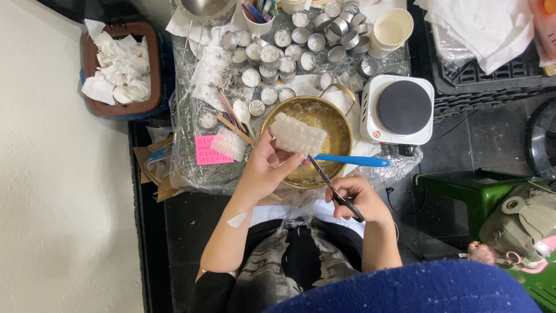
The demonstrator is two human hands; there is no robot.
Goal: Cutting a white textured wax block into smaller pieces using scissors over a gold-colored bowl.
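Your left hand [267,166] is grasping a white ribbed wax block [299,134] and holds it above the brass-coloured bowl [341,124]. Your right hand [356,200] is clenched around the handles of black scissors [333,188], and the blade tips touch the lower edge of the block. A spatula with blue handle [350,160] lies across the rim of the bowl, just under the block. Right of the bowl stands a white electric hot plate [397,109]. Behind the bowl, the bench [191,168] covered with plastic film carries many small metal tealight cups [278,55], some filled with white wax. A second ribbed wax piece [229,145] lies left of your hand, partly on a pink note [204,152].
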